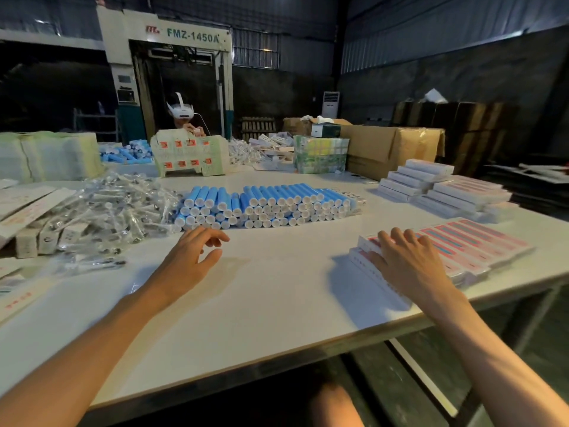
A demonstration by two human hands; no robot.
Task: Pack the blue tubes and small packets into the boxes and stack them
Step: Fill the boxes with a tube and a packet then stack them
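A stacked pile of blue tubes with white caps (pixel 264 204) lies across the middle of the white table (pixel 261 291). Left of it is a heap of small clear packets (pixel 117 204). My left hand (pixel 191 257) hovers just in front of the tube pile, fingers loosely spread, holding nothing. My right hand (pixel 406 260) rests with straight fingers on a stack of flat pink-and-white boxes (pixel 462 245) at the table's right edge. Filled white boxes (pixel 446 189) are stacked beyond them.
Another person wearing a headset (pixel 181 115) works at the far side behind a printed carton sheet (pixel 191 155). Cardboard cartons (pixel 391 149) and wrapped bundles (pixel 320 154) stand at the back right. White flat boxes (pixel 27 208) lie at the left.
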